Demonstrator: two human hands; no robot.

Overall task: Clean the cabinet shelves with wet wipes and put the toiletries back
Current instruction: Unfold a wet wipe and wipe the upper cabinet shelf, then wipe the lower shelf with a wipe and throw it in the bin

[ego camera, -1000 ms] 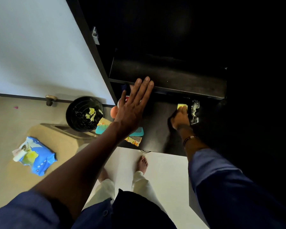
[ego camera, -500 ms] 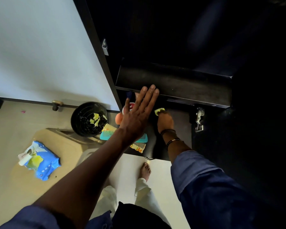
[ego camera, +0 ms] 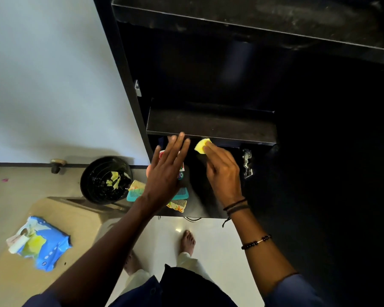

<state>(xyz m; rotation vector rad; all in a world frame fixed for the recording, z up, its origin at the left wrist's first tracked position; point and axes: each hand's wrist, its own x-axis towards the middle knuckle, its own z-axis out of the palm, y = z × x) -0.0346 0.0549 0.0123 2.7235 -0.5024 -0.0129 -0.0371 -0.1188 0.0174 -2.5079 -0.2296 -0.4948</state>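
Likely soft and limp, the wipe [ego camera: 202, 146] is best pinched wadded, as your right hand [ego camera: 222, 173] does; your left hand [ego camera: 166, 175] hovers flat, empty.

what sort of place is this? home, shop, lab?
Probably a home, a bathroom or dressing corner. A dark cabinet with shelves holds combs, a wet-wipe pack and a bin sit on the floor, and the right hand holds a yellow wipe.
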